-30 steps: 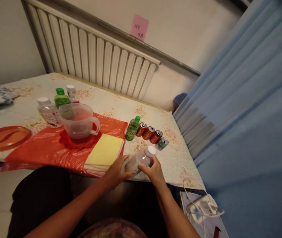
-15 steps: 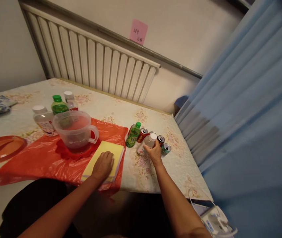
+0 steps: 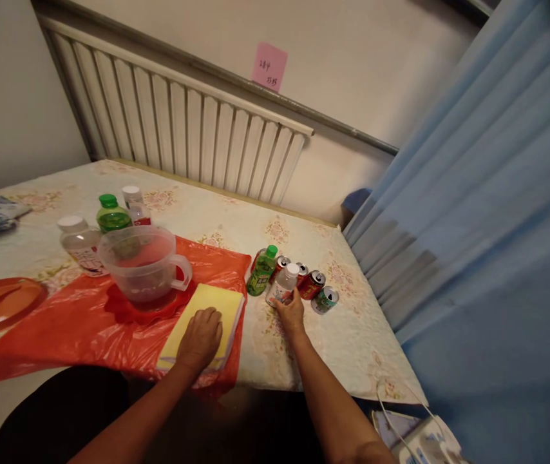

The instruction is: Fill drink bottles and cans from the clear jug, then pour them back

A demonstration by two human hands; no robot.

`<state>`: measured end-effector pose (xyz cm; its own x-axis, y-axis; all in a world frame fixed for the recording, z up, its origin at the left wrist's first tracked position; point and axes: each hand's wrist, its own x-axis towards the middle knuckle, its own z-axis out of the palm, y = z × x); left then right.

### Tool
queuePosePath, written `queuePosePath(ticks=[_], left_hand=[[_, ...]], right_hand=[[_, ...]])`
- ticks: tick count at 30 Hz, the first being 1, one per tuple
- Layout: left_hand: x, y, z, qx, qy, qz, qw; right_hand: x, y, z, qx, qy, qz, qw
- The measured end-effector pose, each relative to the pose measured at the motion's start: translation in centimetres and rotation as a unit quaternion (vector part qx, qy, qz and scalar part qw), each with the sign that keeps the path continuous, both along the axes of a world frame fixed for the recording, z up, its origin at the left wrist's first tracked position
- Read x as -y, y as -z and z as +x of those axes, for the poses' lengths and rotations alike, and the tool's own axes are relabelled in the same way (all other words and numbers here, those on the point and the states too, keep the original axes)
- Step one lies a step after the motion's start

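My right hand (image 3: 290, 314) is closed around the lower part of a small clear bottle (image 3: 285, 281) with a white cap. The bottle stands upright on the floral tablecloth, just right of a green-capped green drink bottle (image 3: 261, 274). Behind and to the right is a row of several drink cans, among them a red can (image 3: 312, 285) and a green can (image 3: 325, 300). My left hand (image 3: 201, 338) rests with its fingers laid out on a yellow rectangular pad (image 3: 221, 299) with pale edges; it grips nothing.
A clear plastic jug (image 3: 140, 277) with a handle stands in a red dish (image 3: 115, 308) on a red plastic bag (image 3: 76, 322). Larger bottles, one a white-capped bottle (image 3: 82, 248), are behind it. An orange-red lid (image 3: 2, 306) lies left. A blue curtain (image 3: 487, 225) hangs right.
My right hand has moved left with the white-capped bottle, which now stands nearer the green bottle. More of the cans shows. My left hand stays on the yellow pad.
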<state>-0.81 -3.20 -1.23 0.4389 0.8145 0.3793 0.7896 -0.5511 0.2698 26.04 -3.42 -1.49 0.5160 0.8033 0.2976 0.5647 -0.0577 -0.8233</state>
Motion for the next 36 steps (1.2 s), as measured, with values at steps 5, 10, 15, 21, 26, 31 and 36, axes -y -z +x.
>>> queuePosePath(ticks=[5, 10, 15, 21, 26, 31, 36], left_hand=[[-0.1, 0.5, 0.0, 0.008, 0.002, 0.010, 1.000], [-0.3, 0.9, 0.0, 0.022, -0.001, 0.019, 1.000], [-0.2, 0.9, 0.0, 0.021, -0.003, 0.014, 1.000], [-0.1, 1.0, 0.0, 0.051, 0.003, -0.018, 0.999], [0.4, 0.9, -0.2, 0.059, -0.004, -0.038, 0.997], [0.6, 0.8, -0.4, 0.071, -0.013, -0.054, 0.996], [1.0, -0.3, -1.6, 0.108, 0.025, -0.075, 0.991]], right_hand=[[-0.5, 1.5, -0.7, 0.002, 0.052, 0.008, 0.999], [-0.7, 2.2, -1.3, 0.029, 0.092, 0.012, 0.995], [-0.8, 2.5, -1.6, 0.059, 0.108, 0.011, 0.992], [-1.0, 2.9, -1.7, 0.076, 0.120, 0.007, 0.990], [-0.1, 2.9, -2.0, 0.070, 0.103, 0.005, 0.992], [2.8, 3.5, -3.3, 0.061, 0.113, -0.009, 0.992], [6.6, 4.8, -5.0, 0.131, 0.079, -0.025, 0.988]])
